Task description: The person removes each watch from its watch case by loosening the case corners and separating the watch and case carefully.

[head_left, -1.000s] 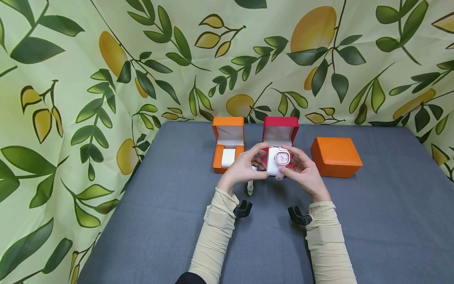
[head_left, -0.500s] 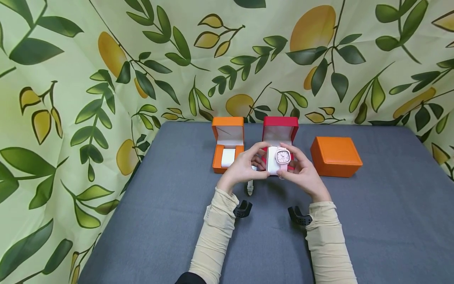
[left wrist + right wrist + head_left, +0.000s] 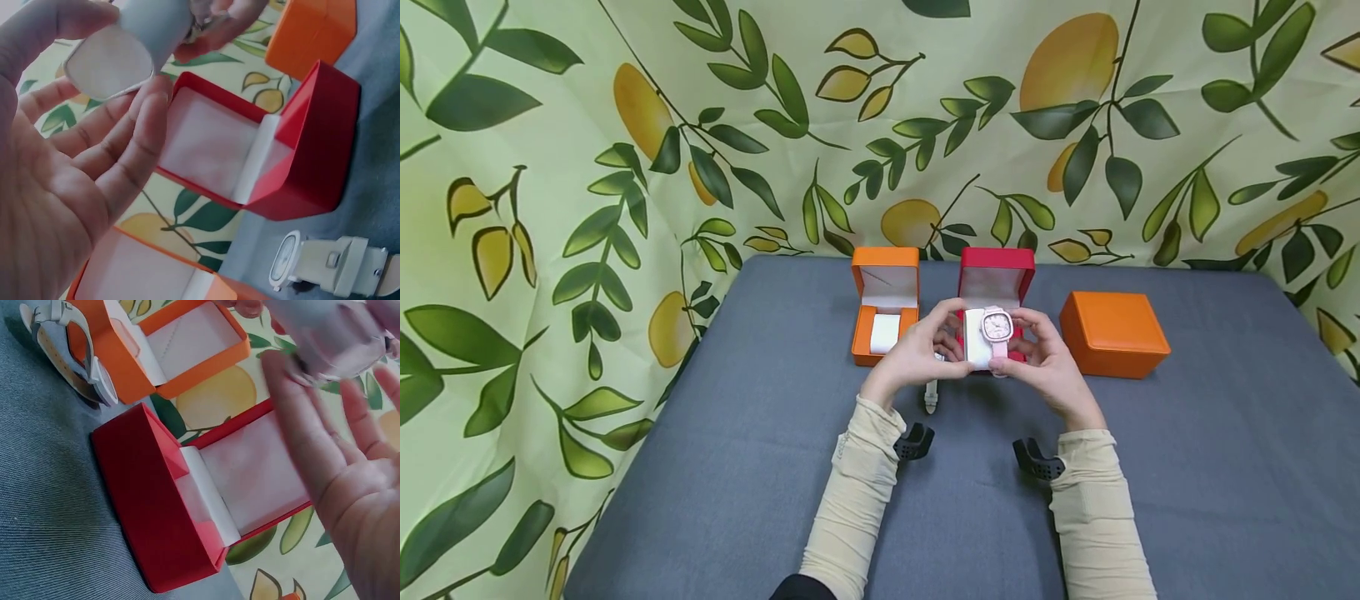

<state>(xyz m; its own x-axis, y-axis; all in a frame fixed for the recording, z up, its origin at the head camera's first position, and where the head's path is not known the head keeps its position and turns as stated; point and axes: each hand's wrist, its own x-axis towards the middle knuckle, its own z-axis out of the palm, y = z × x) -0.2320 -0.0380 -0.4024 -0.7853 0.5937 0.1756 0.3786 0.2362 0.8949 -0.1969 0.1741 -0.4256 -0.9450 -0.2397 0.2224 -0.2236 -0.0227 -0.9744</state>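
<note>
Held above the table, a white watch cushion (image 3: 976, 340) carries a pink wristwatch (image 3: 997, 326) toward its right end, dial facing up. My left hand (image 3: 919, 350) grips the cushion's left end between thumb and fingers; its flat end face shows in the left wrist view. On the other side, my right hand (image 3: 1047, 357) pinches the watch, thumb on the lower strap and fingers at the top. Just behind both hands stands an open red watch box (image 3: 997, 260), its inside bare of a cushion in the wrist views.
An open orange watch box (image 3: 865, 332) with a white cushion stands left of the red one. At the right is a closed orange box (image 3: 1112, 333). A second watch with a pale strap (image 3: 331, 265) lies on the grey table (image 3: 760, 400), between and in front of the open boxes.
The pink watch has straightened on the cushion, and its lower strap end now hangs less far below my right thumb. Both hands keep nearly the same place.
</note>
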